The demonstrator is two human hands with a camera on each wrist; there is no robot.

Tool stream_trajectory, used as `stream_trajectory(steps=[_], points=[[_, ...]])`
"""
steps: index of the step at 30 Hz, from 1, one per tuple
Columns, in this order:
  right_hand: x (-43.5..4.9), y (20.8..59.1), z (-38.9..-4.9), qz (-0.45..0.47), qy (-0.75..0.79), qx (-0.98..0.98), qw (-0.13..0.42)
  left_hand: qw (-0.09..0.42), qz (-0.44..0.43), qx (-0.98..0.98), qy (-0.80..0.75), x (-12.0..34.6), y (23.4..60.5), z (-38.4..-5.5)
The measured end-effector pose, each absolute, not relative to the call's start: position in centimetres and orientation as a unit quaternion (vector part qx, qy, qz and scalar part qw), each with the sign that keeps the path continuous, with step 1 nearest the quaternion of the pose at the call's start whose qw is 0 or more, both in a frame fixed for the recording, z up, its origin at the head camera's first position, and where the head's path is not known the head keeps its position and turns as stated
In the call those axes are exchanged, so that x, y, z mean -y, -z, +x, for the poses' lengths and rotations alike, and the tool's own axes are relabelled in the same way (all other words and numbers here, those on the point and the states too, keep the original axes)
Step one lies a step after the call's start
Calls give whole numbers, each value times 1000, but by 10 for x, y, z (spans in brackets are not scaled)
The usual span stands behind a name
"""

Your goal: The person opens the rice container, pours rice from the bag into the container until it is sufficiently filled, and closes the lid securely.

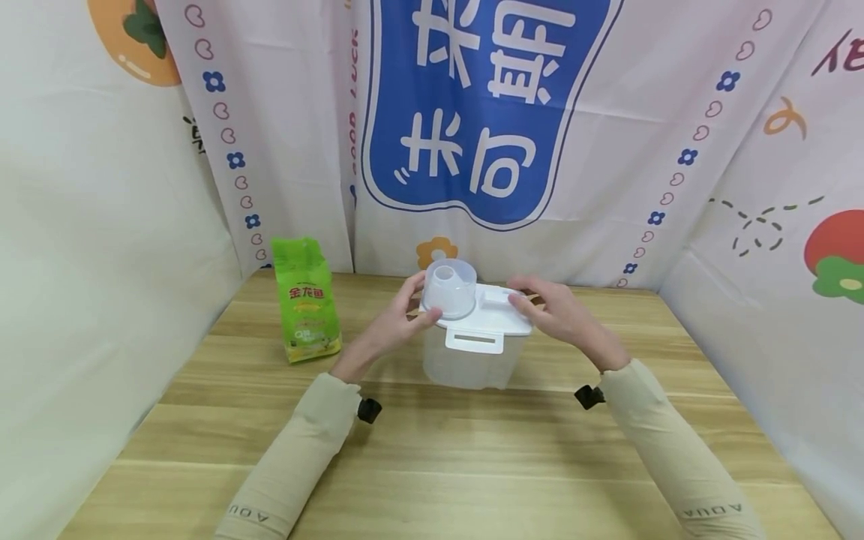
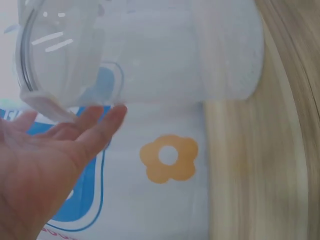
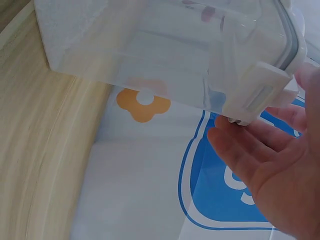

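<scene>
A clear plastic storage container (image 1: 469, 367) with a white lid (image 1: 496, 319) stands upright in the middle of the table. On the lid's left part sits a clear cup (image 1: 451, 289), upside down. My left hand (image 1: 398, 319) holds the lid's left end, thumb at the near edge beside the cup, fingers behind. The right hand (image 1: 556, 307) grips the other end, thumb on top. In the right wrist view its fingers touch a white side latch (image 3: 260, 92). Another latch (image 1: 475, 342) juts out at the front. In the left wrist view my fingertips touch the far side near the rim.
A green bag (image 1: 307, 304) with red lettering stands upright at the left of the wooden table (image 1: 445, 480). Printed white curtains (image 1: 297, 135) close off the back and both sides. Black wrist cameras (image 1: 369, 410) hang below both sleeves.
</scene>
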State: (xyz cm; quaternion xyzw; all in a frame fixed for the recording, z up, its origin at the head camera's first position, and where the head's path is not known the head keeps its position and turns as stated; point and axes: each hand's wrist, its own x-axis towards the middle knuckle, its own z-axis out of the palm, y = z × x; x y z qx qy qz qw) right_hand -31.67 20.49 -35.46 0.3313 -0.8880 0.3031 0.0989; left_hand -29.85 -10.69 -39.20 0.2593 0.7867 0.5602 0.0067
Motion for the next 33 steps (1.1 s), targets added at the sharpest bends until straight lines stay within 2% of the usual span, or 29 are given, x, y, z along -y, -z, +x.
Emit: stream_trajectory(steps=[10,33], points=[[-204,359,-314,344,-315,872,151,-4,238,-797,-555,99,389,-297],[-197,360,-299,371,-301,860,180,-40,229,-817,-528,112,382,-303]])
